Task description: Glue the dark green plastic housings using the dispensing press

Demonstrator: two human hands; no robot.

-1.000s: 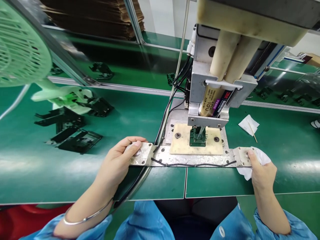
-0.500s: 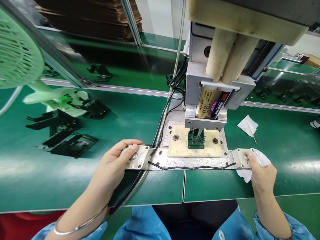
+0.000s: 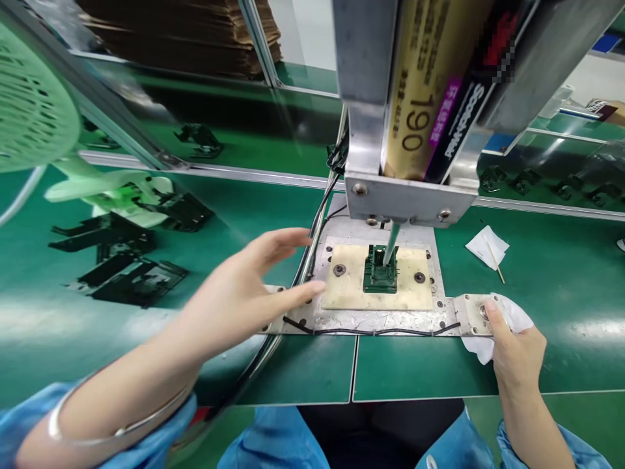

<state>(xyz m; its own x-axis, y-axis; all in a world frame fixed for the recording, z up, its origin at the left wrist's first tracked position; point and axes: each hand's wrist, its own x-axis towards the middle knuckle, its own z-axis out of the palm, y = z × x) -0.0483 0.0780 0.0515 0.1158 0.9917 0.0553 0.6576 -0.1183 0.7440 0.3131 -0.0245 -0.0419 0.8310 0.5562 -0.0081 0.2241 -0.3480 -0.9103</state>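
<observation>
My left hand hovers open above the left end of the metal fixture plate, fingers stretched toward the beige block. A small dark green part sits in the middle of that block, under the dispenser's nozzle. The adhesive cartridge in its metal holder fills the top of the view. My right hand is closed on a white cloth, its thumb on the right push button.
Black plastic parts lie on the green bench at the left, beside a pale green fan. A white wipe with a stick lies at the right. Black cables run past the fixture. More black parts sit on the far conveyor.
My left hand has lifted off the left button and moved right, opening toward the block. The dispenser head has risen, and the nozzle now stands clear above the green part. My right hand has stayed.
</observation>
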